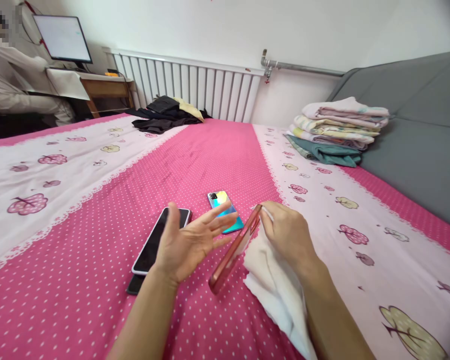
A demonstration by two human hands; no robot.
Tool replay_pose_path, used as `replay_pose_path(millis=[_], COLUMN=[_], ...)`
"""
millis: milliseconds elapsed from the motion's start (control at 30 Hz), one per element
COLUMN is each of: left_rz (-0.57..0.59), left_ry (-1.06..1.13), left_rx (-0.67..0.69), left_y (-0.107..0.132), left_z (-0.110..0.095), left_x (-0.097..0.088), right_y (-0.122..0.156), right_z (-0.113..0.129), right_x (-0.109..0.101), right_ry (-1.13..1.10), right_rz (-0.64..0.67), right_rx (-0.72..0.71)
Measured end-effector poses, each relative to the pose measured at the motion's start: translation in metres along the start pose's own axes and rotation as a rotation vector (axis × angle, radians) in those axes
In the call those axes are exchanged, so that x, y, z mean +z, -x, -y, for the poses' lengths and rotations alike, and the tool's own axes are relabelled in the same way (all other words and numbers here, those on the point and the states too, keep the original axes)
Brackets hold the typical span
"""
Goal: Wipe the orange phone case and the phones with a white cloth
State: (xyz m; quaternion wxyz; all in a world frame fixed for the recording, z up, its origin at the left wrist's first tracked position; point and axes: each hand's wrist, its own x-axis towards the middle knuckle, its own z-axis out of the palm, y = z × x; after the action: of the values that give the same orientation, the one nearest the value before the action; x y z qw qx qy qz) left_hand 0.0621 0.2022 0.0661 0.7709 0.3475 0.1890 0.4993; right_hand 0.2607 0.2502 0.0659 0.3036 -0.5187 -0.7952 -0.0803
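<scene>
My right hand grips a red phone case by its far end, with a white cloth bunched in the same hand and hanging down toward me. The case is tilted, its edge facing me. To its left, my left hand is open, palm up with fingers spread, holding nothing. Beneath and beside that hand lies a phone with a dark screen and pale edge, resting on another dark flat item. A shiny blue phone lies back-up behind my left fingertips, partly hidden by them.
Pink patterned bedding spreads under everything. Dark clothes lie at the far edge near a radiator. Folded fabrics are stacked against a grey headboard at right. A seated person is by a desk with a monitor.
</scene>
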Motion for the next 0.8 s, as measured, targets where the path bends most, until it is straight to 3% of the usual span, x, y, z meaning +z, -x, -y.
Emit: replay_pose_path(millis=[167, 267, 400, 500, 800], left_rz=[-0.093, -0.093, -0.044, -0.059, -0.110], left_ry=[-0.137, -0.086, -0.018, -0.026, -0.210], left_rx=[-0.137, -0.159, -0.129, -0.050, 0.137], left_y=[-0.008, -0.011, -0.013, -0.014, -0.014], left_z=[0.028, 0.039, 0.042, 0.043, 0.044], left_x=[0.009, 0.016, 0.013, 0.012, 0.022], right_y=[0.008, 0.012, 0.014, 0.013, 0.008], right_z=[0.022, 0.033, 0.037, 0.039, 0.045], right_x=[-0.001, -0.002, -0.002, -0.003, -0.013], right_ry=[0.005, -0.060, -0.242, -0.320, -0.603], right_rz=[0.084, 0.008, -0.207, -0.295, -0.147], right_rx=[-0.194, -0.198, -0.096, -0.038, 0.295])
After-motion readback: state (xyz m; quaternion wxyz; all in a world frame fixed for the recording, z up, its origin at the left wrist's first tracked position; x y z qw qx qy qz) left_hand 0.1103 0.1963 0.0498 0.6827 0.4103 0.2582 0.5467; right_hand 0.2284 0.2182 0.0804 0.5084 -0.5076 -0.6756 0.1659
